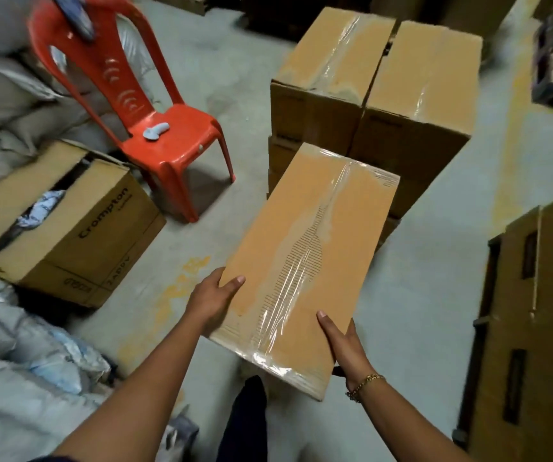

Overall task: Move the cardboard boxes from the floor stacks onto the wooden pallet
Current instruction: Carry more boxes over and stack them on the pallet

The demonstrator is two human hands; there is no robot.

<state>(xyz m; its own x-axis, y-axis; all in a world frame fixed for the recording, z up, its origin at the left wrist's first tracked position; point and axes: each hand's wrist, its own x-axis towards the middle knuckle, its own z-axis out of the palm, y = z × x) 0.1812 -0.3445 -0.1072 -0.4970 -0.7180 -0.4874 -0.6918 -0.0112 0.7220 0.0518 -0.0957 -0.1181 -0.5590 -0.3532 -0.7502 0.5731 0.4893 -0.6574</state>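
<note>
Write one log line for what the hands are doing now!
taped box: held up | left hand: grips near corner | right hand: grips near corner | pallet: not in view

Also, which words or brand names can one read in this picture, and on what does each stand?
"Crompton": on the side of the open box beside the red chair.
Smaller print on that box: too blurred to read.
The carried box: no print shows.
Dark labels on the boxes at right: unreadable.
</note>
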